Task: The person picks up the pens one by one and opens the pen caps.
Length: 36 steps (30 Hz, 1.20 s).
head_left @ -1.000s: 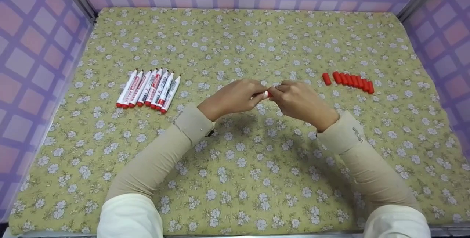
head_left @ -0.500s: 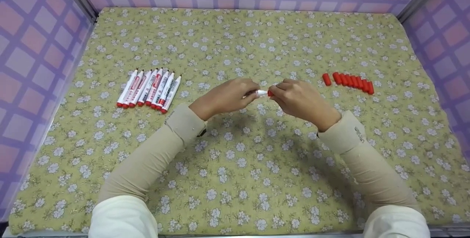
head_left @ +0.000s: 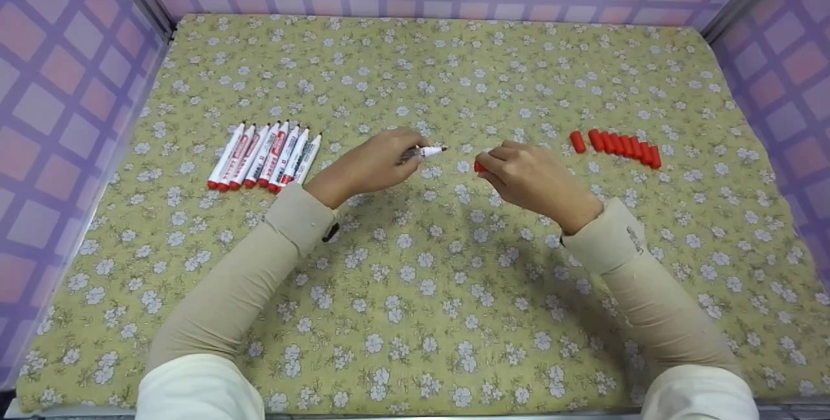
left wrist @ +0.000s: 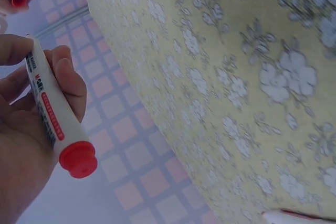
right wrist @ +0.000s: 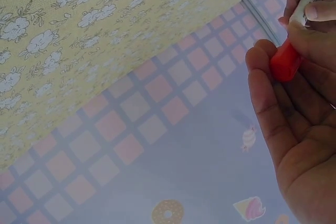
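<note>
My left hand (head_left: 379, 164) grips a white marker (head_left: 426, 151) with its cap off, tip pointing right; the left wrist view shows the marker's barrel (left wrist: 50, 116) and red end plug between thumb and fingers. About a hand's width to the right, my right hand (head_left: 519, 174) pinches the red cap (head_left: 479, 166), which shows between the fingertips in the right wrist view as a red cap (right wrist: 285, 61). Both hands hover just above the flowered cloth (head_left: 421, 290).
Several uncapped white markers (head_left: 262, 157) lie side by side at the left. A row of several red caps (head_left: 622, 145) lies at the right. Purple checked walls (head_left: 58, 96) enclose the cloth on three sides.
The cap came off the marker. My left hand has carried the marker leftward, toward the row of markers, while my right hand stays in place with the cap.
</note>
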{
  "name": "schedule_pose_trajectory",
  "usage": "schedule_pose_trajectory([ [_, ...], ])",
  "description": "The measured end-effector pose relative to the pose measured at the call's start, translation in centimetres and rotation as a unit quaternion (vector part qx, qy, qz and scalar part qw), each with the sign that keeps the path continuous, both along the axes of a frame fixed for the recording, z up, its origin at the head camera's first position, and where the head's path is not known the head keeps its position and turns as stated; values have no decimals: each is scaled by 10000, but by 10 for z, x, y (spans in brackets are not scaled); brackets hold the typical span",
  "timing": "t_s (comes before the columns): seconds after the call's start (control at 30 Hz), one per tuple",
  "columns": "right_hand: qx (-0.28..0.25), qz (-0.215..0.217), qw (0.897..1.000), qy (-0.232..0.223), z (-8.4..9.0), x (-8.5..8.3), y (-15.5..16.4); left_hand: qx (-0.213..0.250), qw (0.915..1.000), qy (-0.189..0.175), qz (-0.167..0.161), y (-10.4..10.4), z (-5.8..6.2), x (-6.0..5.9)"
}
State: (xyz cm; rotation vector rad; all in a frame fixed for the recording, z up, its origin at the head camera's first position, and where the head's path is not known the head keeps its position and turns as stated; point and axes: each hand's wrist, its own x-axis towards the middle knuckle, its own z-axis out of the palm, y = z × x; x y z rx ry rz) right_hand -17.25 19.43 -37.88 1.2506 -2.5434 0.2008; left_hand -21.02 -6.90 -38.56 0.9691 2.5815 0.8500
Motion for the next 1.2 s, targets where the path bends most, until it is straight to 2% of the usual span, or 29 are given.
schedule_pose_trajectory([
  [0.3, -173, 69, 9997, -149, -2, -2, 1, 413, 9965, -117, 723, -28, -2, -8],
  [0.5, -174, 95, 9996, -179, -2, -1, 2, 581, 9879, -279, 1414, -50, -3, -12],
  [0.8, -147, 80, 9997, -185, -2, -1, 4, 744, 9674, -396, 2389, -84, -11, -22],
  [1.03, -120, 146, 9997, -165, -2, -1, 4, 793, 9442, -1011, 3032, -121, -11, -28],
  [1.2, -87, 169, 9997, -125, -1, -1, 5, 810, 9307, -1093, 3395, -144, -12, -29],
])
